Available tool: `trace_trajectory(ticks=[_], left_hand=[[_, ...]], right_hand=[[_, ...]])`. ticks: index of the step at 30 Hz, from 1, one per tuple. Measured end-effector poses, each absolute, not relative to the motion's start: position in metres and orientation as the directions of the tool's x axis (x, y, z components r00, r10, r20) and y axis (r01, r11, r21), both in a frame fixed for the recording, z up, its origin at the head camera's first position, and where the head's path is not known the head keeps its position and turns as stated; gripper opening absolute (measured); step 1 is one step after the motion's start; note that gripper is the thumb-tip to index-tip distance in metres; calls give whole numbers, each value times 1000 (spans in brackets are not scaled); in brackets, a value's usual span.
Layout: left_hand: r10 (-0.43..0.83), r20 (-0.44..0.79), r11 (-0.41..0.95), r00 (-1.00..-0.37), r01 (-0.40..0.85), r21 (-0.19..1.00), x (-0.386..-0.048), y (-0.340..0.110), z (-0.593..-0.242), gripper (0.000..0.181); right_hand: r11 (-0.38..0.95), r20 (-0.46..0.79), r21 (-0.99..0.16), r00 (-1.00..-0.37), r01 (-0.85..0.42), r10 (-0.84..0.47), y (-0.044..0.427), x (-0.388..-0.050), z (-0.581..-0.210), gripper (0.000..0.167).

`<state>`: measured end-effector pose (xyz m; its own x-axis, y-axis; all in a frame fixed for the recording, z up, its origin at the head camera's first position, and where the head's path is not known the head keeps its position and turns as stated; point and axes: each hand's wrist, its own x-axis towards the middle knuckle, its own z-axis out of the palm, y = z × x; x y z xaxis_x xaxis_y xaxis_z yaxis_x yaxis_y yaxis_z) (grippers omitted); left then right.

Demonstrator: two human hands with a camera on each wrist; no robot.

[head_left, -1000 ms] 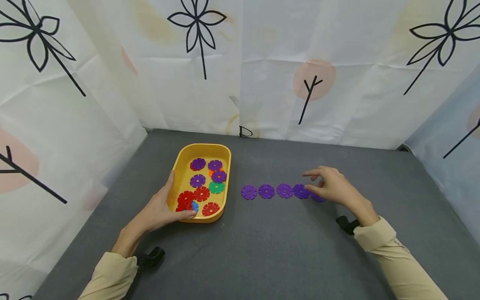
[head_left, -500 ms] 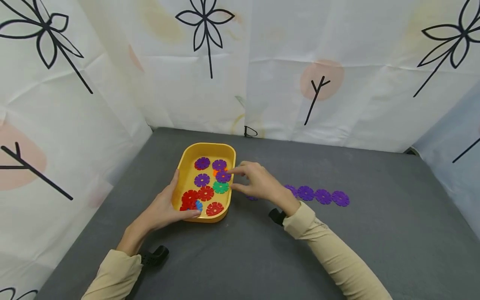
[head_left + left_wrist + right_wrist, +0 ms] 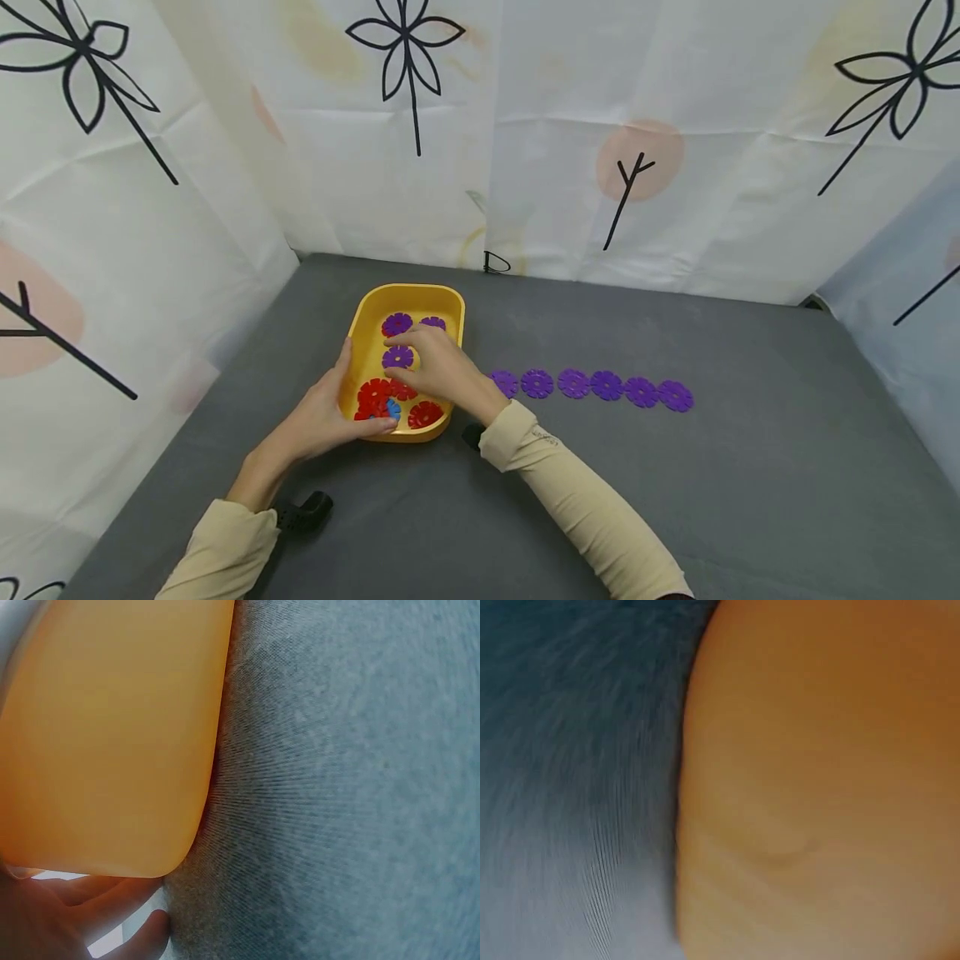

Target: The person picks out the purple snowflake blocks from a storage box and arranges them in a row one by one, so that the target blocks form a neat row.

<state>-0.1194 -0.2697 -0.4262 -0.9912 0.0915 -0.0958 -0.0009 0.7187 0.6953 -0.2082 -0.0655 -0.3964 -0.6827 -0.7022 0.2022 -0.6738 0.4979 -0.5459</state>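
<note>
A yellow tray (image 3: 456,310) stands on the grey table, holding purple, red and blue flower-shaped discs. My left hand (image 3: 318,417) grips its left side, with the thumb over the near corner; in the left wrist view, fingers (image 3: 120,904) lie along the tray's wall. Over the tray's right part hovers my right hand (image 3: 442,367), thumb and index finger apart on either side of a purple flower disc (image 3: 397,357). Whether it touches that disc cannot be told. This hand hides part of the contents. The right wrist view shows only the blurred tray wall (image 3: 817,750).
A row of several purple flower discs (image 3: 573,383) lies on the table right of the tray, its left end beside my right wrist. White cloth walls (image 3: 547,192) with printed flowers border the grey table (image 3: 750,467) at the back and sides.
My right hand has moved left from the right part of the purple row to above the tray's inside. The left hand has stayed on the tray. One more disc shows at the row's right end.
</note>
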Motion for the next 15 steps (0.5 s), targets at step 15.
trace_trajectory(ticks=[15], left_hand=[[79,-102,732,-992,-12,681,-119,-270,-425,135]], right_hand=[[718,-25,-168,-725,-675,-688,-86,-207,-410,41]])
